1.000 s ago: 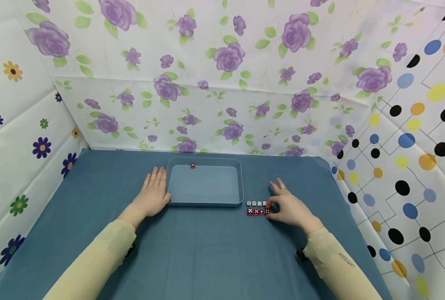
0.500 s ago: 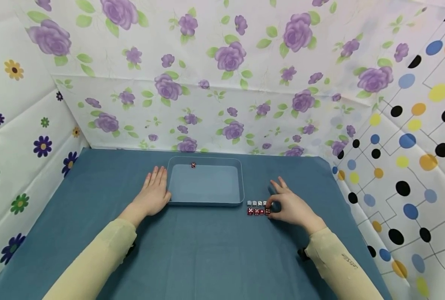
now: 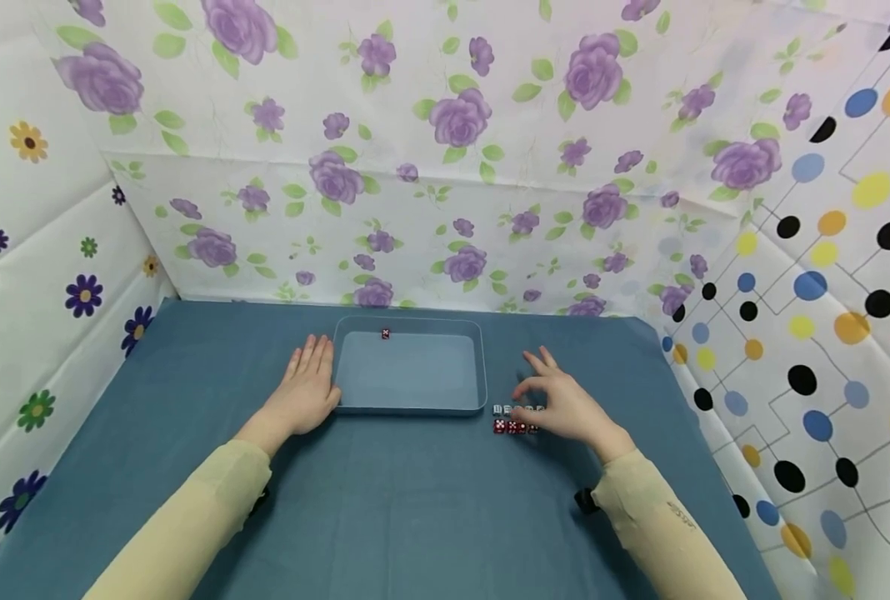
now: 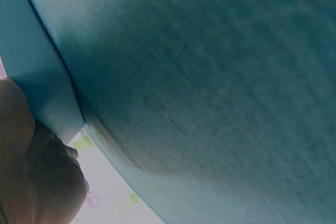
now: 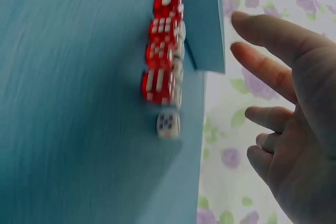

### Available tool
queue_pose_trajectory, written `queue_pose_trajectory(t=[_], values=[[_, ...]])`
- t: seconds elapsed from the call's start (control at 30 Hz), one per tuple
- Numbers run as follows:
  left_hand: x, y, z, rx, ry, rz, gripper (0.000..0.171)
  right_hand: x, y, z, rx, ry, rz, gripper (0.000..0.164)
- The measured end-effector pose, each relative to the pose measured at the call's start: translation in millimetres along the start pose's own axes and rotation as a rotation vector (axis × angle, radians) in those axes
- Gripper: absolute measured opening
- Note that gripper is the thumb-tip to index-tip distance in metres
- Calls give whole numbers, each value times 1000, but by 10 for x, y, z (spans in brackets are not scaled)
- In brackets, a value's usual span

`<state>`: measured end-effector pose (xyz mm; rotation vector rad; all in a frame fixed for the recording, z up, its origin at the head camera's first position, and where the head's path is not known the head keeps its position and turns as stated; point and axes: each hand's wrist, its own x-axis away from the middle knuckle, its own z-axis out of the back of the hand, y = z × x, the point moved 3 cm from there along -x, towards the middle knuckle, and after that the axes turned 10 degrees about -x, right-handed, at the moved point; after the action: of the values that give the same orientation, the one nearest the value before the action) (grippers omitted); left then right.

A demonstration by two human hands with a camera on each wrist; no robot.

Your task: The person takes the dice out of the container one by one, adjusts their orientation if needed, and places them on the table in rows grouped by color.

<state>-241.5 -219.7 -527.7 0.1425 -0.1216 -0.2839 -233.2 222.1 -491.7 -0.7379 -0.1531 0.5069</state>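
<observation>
My left hand lies with straight fingers beside the left side of a shallow blue tray, its thumb at the tray's edge. One red die sits near the back of the tray. To the tray's right, a row of several red dice stands in front of a row of white dice. Over the right end of these rows hovers my right hand, thumb and index finger apart and holding nothing. In the right wrist view, the last white die extends past the end of the red row.
A blue cloth covers the table. Behind it rises a backdrop with purple roses, and patterned sheets flank the left and right. The tray's side wall stands close to the dice rows.
My right hand has let go of the red die at the right end of the front row and moved left, over the dice. The left hand has stayed in place.
</observation>
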Motion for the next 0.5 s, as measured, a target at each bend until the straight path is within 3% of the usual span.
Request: queue_pose_trajectory(t=[0.27, 0.5], values=[[9, 46, 82, -30, 19, -3, 76, -374, -228, -216, -25, 64, 39, 23], [16, 45, 61, -34, 1, 2, 76, -776, -540, -459, 64, 15, 24, 31]])
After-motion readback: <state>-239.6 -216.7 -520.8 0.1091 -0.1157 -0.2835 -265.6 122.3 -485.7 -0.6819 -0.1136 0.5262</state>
